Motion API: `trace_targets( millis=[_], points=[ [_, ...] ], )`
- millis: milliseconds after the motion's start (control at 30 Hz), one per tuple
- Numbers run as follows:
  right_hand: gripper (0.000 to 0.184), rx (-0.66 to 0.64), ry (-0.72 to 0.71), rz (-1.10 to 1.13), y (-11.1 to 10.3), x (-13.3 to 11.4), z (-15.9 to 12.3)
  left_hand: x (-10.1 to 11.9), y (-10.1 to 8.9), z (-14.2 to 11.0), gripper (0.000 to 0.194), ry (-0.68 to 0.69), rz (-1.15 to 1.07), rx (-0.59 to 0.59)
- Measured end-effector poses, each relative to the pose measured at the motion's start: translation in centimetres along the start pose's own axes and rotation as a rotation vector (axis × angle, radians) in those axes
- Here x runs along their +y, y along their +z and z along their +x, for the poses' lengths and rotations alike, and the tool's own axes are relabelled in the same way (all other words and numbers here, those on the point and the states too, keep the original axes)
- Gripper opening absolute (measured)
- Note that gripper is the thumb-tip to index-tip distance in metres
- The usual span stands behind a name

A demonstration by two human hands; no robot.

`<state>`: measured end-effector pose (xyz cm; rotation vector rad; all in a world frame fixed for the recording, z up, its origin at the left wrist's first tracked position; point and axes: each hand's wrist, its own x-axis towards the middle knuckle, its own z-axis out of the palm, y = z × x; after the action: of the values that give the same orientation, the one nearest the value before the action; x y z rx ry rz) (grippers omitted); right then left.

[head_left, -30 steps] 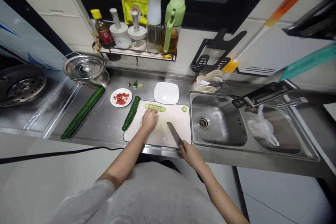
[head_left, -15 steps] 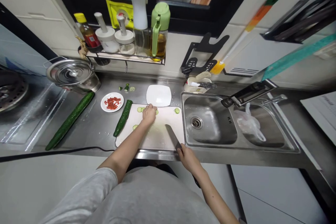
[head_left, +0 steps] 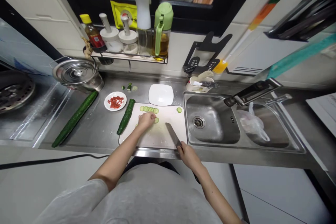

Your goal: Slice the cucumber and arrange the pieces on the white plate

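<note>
My left hand [head_left: 147,120] is over the white cutting board [head_left: 168,136], its fingers pinched at a round cucumber slice [head_left: 156,120]. Just beyond it, several overlapping cucumber slices [head_left: 149,109] lie in a row along the board's far side. My right hand [head_left: 189,156] grips the handle of a kitchen knife [head_left: 172,134], the blade slanting up and left above the board. At the board's far right corner rests a small cucumber piece [head_left: 179,110]. A length of dark green cucumber [head_left: 126,116] lies along the board's left edge. Part of another slice shows behind my left wrist.
A long whole cucumber [head_left: 75,118] lies farther left, near a lidded steel pot [head_left: 78,73]. Chopped red pieces fill a small white plate [head_left: 106,103]. An unused-looking white square plate [head_left: 161,94] sits behind the board. The steel sink [head_left: 212,129] borders its right side.
My left hand has drawn back toward me from the row of slices, uncovering it, and is now at a single slice. The knife hand has hardly moved.
</note>
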<state>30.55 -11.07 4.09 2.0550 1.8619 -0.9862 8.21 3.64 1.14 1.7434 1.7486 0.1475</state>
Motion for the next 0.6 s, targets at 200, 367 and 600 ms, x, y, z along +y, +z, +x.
trace_targets(
  millis=[200,367,600],
  points=[
    [0.023,-0.03,-0.036,-0.055,0.1,-1.5,-0.2,-2.4,0.7,-2.8,0.022,-0.01,0.076,-0.06],
    [0.024,-0.042,-0.084,-0.147,0.4,-2.9,-0.2,-3.5,0.8,-3.2,0.027,0.002,0.123,0.001],
    [0.024,-0.072,-0.117,-0.239,0.1,-5.0,0.3,-4.5,0.8,-2.6,0.024,-0.021,0.144,0.025]
  ],
)
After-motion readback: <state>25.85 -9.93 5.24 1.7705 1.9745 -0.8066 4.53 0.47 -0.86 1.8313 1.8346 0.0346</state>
